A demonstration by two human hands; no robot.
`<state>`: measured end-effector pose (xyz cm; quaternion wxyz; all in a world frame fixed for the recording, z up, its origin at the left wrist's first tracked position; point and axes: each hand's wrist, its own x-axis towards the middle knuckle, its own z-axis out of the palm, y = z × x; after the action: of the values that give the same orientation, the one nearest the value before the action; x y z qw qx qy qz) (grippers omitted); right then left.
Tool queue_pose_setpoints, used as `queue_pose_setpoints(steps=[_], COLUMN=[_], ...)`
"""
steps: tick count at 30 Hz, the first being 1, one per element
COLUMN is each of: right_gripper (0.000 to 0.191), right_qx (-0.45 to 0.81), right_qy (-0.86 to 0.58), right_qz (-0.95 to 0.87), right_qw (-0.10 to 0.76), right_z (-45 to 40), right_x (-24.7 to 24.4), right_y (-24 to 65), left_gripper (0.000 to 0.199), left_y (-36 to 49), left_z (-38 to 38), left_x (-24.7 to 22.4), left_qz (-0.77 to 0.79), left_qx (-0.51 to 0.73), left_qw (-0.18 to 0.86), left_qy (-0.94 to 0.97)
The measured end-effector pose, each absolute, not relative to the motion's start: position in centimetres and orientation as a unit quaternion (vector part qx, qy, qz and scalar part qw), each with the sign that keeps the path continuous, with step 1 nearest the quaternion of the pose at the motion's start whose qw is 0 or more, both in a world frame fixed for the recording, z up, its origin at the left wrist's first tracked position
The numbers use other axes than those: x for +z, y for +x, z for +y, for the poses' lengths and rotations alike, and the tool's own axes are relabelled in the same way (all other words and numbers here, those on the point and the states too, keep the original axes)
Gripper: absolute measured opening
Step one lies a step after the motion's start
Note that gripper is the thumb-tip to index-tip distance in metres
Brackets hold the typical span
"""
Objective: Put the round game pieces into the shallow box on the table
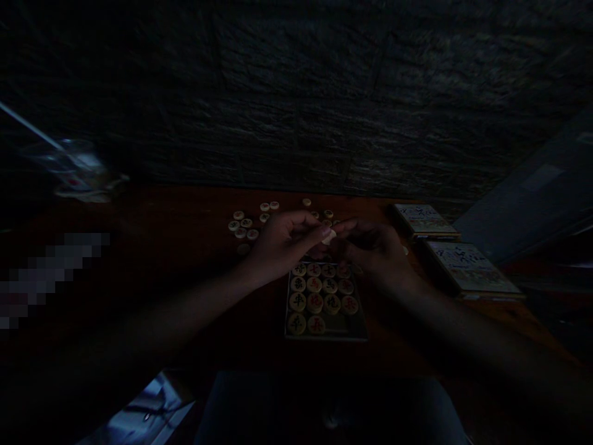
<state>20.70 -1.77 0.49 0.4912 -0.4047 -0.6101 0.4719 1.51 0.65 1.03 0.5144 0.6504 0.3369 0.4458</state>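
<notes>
My left hand is closed, with a pale round piece pinched between thumb and fingers. My right hand is beside it, its index fingertip close to the same piece; the rest of its fingers are dark, and whether they grip anything is hard to tell. Below both hands lies a tray holding rows of round wooden pieces with red or dark characters; its lowest row shows two pieces at the left. Several loose pieces lie on the table behind and left of my left hand, and a few more sit behind the hands.
Two flat boxes with printed lids lie on the wooden table at the right. A clear cup with a straw stands at the far left. A dark stone wall rises behind the table. The scene is very dim.
</notes>
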Motion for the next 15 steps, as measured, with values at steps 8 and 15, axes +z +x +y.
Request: queue_pose_setpoints(steps=[8, 15], right_gripper=[0.020, 0.019], right_qx=[0.153, 0.125], right_qy=[-0.404, -0.383], right_qz=[-0.760, -0.775], right_qw=[0.486, 0.487], right_z=[-2.1, -2.2], right_x=[0.5, 1.2], right_y=[21.7, 21.9], left_gripper=[0.020, 0.042], left_y=[1.6, 1.3], left_z=[1.0, 1.4], left_x=[0.7, 1.0], left_qz=[0.274, 0.227], left_qx=[0.454, 0.459], left_qw=[0.655, 0.705], left_qy=[0.538, 0.490])
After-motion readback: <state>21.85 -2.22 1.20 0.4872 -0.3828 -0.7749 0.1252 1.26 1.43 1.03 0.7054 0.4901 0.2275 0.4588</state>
